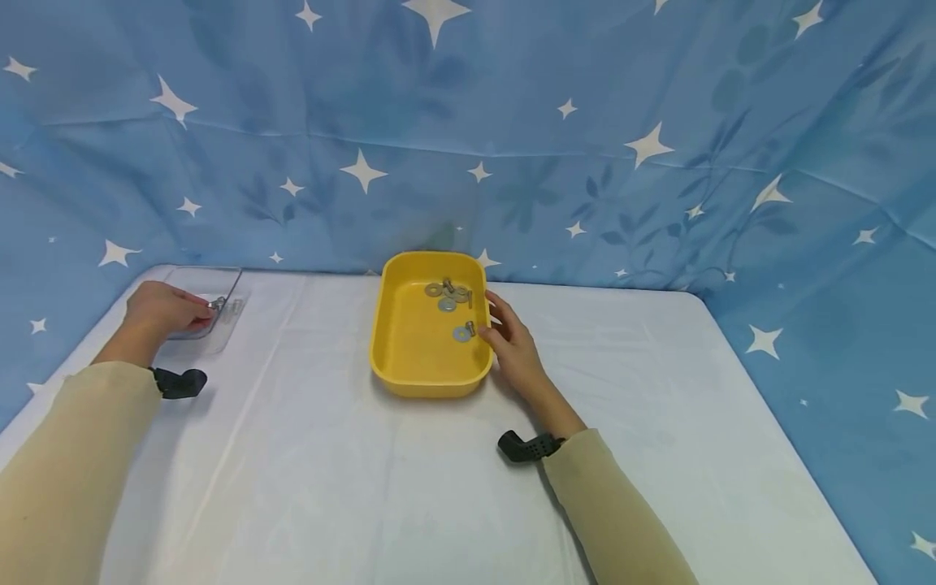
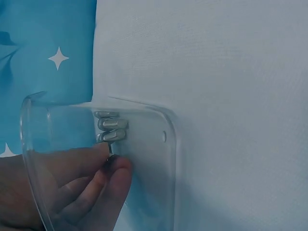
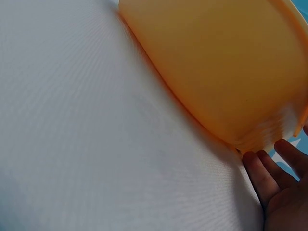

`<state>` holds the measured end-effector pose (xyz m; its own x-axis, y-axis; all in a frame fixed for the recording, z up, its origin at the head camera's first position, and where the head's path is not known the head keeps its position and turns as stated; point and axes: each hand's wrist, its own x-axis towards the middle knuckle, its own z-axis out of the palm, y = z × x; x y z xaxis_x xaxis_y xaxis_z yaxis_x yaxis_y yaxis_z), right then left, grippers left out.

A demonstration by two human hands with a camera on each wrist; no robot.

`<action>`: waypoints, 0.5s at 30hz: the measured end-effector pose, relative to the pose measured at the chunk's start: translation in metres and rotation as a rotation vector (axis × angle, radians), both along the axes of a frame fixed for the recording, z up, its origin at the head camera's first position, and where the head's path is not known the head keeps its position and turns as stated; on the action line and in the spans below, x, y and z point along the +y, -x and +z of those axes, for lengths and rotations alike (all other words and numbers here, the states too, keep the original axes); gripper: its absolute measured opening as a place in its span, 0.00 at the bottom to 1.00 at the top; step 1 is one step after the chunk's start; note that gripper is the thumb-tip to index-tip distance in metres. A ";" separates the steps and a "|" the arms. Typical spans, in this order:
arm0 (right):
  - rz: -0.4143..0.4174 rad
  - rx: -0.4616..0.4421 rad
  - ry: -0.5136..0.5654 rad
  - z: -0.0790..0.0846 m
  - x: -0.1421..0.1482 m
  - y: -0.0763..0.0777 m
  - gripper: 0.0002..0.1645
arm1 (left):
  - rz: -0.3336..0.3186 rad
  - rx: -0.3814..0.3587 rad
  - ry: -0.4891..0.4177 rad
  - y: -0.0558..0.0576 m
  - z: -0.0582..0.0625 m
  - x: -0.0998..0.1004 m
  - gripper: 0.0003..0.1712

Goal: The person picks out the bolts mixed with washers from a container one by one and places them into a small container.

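At the far left, my left hand (image 1: 166, 307) reaches into a clear plastic box (image 1: 236, 280). Its thumb and fingertips pinch a small metal piece (image 2: 110, 156), mostly hidden by the fingers. Just beyond the fingertips, several silvery metal parts (image 2: 113, 124) lie side by side in the box. A yellow tray (image 1: 409, 341) stands at the middle back of the table. My right hand (image 1: 515, 345) holds the tray's right side, thumb at the rim and fingers along the outer wall. Inside the tray are several washers (image 1: 447, 305) and a short bolt (image 1: 470, 328).
A white cloth (image 1: 307, 455) covers the table. Behind it hangs a blue curtain (image 1: 409, 203) with white stars, close to the back of the tray and the clear box. Each wrist wears a black strap mount (image 1: 532, 448).
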<state>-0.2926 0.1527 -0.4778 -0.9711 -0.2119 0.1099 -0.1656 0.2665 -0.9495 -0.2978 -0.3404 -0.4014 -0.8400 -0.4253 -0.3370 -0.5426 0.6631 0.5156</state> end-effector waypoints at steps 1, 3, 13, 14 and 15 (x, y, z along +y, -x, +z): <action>0.004 -0.004 0.004 0.000 0.000 0.000 0.36 | 0.004 -0.004 0.001 -0.001 0.001 0.000 0.25; 0.007 -0.005 0.005 0.001 -0.001 0.001 0.36 | 0.003 -0.002 0.004 -0.002 0.002 0.001 0.25; 0.008 0.017 0.001 0.002 -0.001 0.001 0.36 | -0.027 -0.062 0.067 0.001 0.003 0.001 0.30; 0.010 0.023 0.001 0.002 -0.001 0.001 0.36 | -0.022 -0.068 0.065 0.001 0.003 0.001 0.30; 0.013 0.028 0.004 0.002 -0.001 0.001 0.36 | -0.016 -0.071 0.072 0.001 0.002 0.002 0.30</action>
<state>-0.2932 0.1517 -0.4755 -0.9649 -0.2238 0.1376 -0.1953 0.2603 -0.9456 -0.2992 -0.3388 -0.3993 -0.8219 -0.4373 -0.3651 -0.5652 0.7058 0.4271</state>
